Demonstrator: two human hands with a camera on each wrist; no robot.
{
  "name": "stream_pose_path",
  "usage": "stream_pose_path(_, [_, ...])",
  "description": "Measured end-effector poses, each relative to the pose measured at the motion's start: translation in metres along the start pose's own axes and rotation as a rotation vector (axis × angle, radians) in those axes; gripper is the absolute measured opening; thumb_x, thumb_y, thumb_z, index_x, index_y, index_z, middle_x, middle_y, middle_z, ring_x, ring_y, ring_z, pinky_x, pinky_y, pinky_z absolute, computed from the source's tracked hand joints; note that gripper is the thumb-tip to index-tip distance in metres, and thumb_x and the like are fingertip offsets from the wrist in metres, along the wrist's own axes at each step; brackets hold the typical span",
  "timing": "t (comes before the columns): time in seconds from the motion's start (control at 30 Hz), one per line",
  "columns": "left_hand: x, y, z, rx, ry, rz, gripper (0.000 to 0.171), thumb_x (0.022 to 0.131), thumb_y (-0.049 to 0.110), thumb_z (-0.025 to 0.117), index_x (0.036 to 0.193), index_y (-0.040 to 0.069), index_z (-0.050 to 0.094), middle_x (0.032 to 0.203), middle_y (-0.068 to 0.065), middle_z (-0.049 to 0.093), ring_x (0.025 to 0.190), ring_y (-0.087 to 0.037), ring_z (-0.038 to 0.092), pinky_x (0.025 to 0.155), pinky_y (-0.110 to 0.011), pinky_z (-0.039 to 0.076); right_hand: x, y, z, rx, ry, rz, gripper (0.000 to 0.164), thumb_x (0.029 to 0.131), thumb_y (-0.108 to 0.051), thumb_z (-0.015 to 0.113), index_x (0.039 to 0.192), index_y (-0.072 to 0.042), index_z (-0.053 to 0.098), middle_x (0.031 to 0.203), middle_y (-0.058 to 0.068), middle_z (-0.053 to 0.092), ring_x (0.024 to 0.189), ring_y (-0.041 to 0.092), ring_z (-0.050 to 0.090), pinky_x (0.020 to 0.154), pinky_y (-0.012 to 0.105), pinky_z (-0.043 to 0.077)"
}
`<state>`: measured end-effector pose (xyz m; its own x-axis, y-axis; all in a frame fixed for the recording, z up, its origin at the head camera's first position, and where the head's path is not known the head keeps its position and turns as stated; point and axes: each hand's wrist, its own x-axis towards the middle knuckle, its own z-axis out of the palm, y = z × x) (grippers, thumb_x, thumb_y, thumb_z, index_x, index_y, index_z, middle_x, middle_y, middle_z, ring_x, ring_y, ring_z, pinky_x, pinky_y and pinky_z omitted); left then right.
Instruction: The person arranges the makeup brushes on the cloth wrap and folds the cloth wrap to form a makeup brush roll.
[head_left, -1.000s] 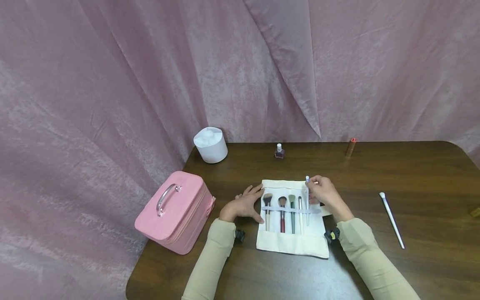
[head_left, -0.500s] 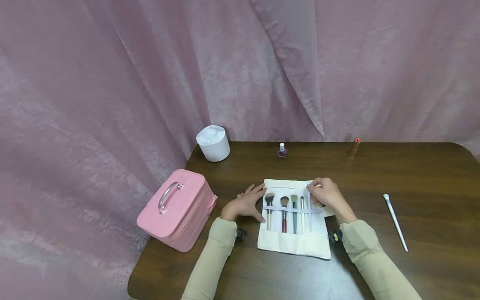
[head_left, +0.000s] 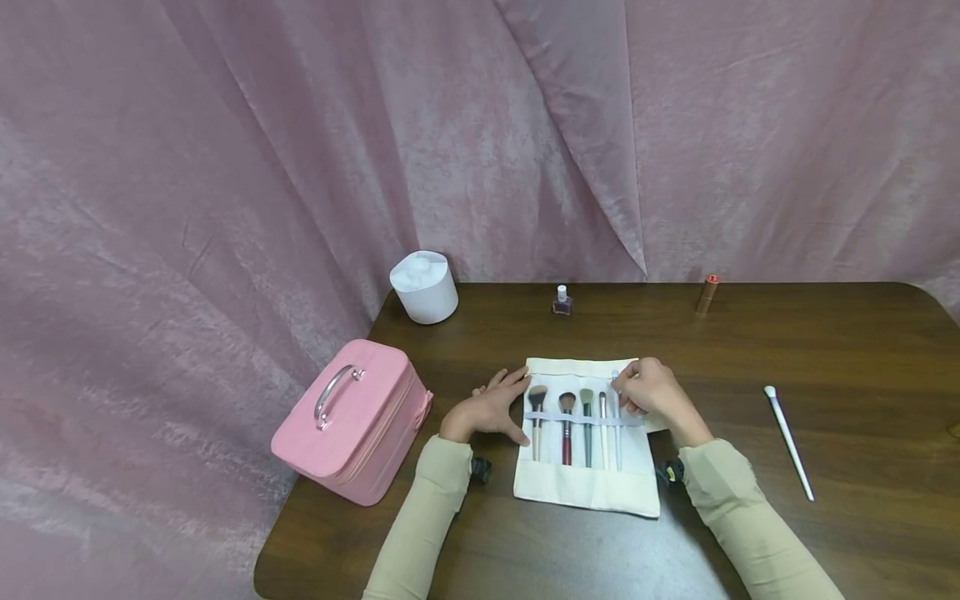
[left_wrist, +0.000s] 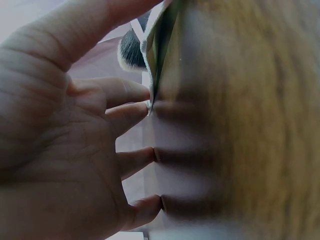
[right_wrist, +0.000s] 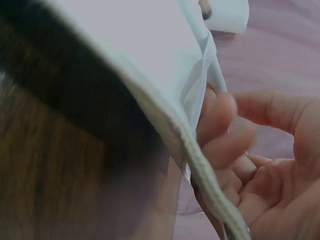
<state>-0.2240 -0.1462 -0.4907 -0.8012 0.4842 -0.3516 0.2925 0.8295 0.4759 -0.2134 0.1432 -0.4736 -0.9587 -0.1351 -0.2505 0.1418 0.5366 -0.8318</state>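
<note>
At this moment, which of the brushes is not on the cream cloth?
The white brush, alone on the table, right of the right hand; the other five brushes lie on the cream cloth.

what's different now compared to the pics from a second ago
The pale brush at the right end of the brush roll has slid down toward the person, and the right hand's fingertips have come down with it. Nothing was visibly let go. The left hand stays spread at the roll's left edge; the loose white brush and pink case stayed put.
</note>
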Motion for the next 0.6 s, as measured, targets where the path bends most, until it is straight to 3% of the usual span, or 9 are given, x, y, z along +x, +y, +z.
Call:
stream_pose_path(0.2, [-0.0009, 0.0003, 0.0000, 0.004, -0.003, -0.004, 0.109, 0.075, 0.029, 0.092, 0.161, 0.013, 0.028, 0.170, 0.001, 0.010, 0.154, -0.031, 0.003, 0.113, -0.070, 0.015, -0.0021, -0.0004, -0.0004, -0.045, 0.017, -0.021, 0.016, 0.092, -0.009, 0.063, 0.083, 0.004, 0.068, 0.060, 0.005, 0.061, 0.051, 0.013, 0.054, 0.050, 0.027, 0.045])
stream_pose_path(0.37, [-0.0018, 0.0012, -0.0004, -0.013, -0.003, -0.002, 0.109, 0.075, 0.029, 0.092, 0.161, 0.012, 0.028, 0.170, 0.001, 0.011, 0.154, -0.031, 0.003, 0.113, -0.070, 0.014, -0.0025, -0.0003, -0.0016, -0.137, 0.049, -0.047, 0.027, 0.091, -0.013, 0.064, 0.067, -0.002, 0.066, 0.055, 0.002, 0.056, 0.050, 0.013, 0.049, 0.051, 0.029, 0.041])
stream_pose_path(0.6, [-0.0019, 0.0018, -0.0003, -0.020, -0.007, -0.009, 0.108, 0.075, 0.029, 0.092, 0.161, 0.013, 0.028, 0.170, 0.001, 0.011, 0.155, -0.030, 0.003, 0.114, -0.069, 0.013, -0.0022, 0.0014, -0.0014, -0.167, 0.048, -0.036, 0.035, 0.092, -0.015, 0.064, 0.058, -0.006, 0.061, 0.052, -0.001, 0.049, 0.051, 0.014, 0.044, 0.051, 0.029, 0.036])
